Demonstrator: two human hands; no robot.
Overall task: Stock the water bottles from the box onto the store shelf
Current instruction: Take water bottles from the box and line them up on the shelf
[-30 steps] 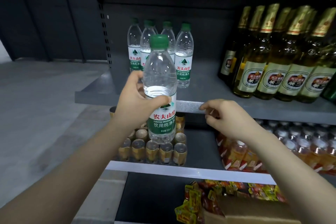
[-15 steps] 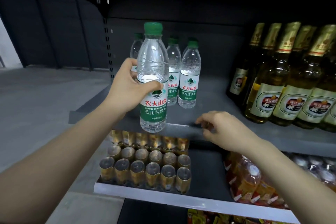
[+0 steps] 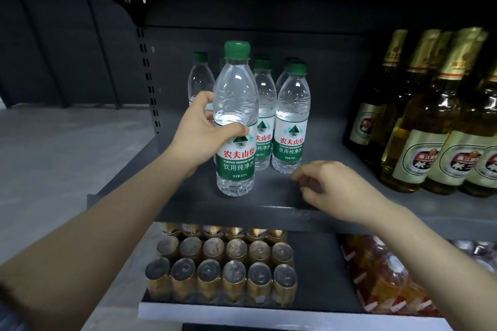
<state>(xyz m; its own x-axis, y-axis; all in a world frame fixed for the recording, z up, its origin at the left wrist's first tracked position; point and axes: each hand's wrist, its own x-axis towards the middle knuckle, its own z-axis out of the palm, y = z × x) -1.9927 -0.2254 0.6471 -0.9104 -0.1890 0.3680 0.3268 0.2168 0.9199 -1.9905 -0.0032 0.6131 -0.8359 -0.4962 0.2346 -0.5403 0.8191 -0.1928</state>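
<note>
left hand [image 3: 200,130] grip wraps the water bottle [image 3: 235,126], thumb across its front, fingers behind | bottle upright on the shelf [image 3: 188,191] near its front edge, before the stocked bottles [image 3: 291,118] | right hand [image 3: 333,188] grip loosely curled, empty, right of the bottle

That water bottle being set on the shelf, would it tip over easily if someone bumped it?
Probably somewhat: the water bottle is tall and narrow, standing near the shelf front edge. It looks full, so likely heavy enough to resist light nudges. The left hand grips it at mid-height; the smooth plastic may be slippery.
</note>
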